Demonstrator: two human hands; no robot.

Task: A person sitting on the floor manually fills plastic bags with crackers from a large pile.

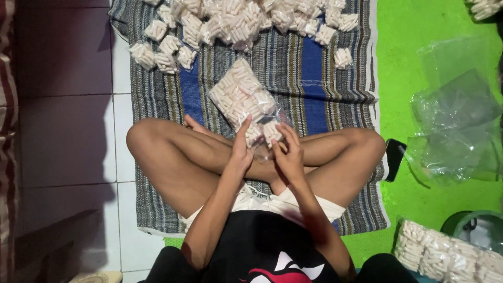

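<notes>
I sit cross-legged on a striped cloth [309, 78]. A clear plastic bag [242, 99] filled with small pale stick snacks lies over my legs, tilted away from me. My left hand [242, 149] grips its near end from the left. My right hand [287, 153] pinches the same end from the right, where the plastic bunches up. A heap of small packets of the same snacks [236, 23] lies on the cloth beyond the bag.
Loose empty clear bags [456, 120] lie on a green mat [403, 63] to the right. A dark phone [394, 159] rests by my right knee. Filled snack bags [445, 254] and a round container [479, 230] sit at bottom right. White floor tiles are on the left.
</notes>
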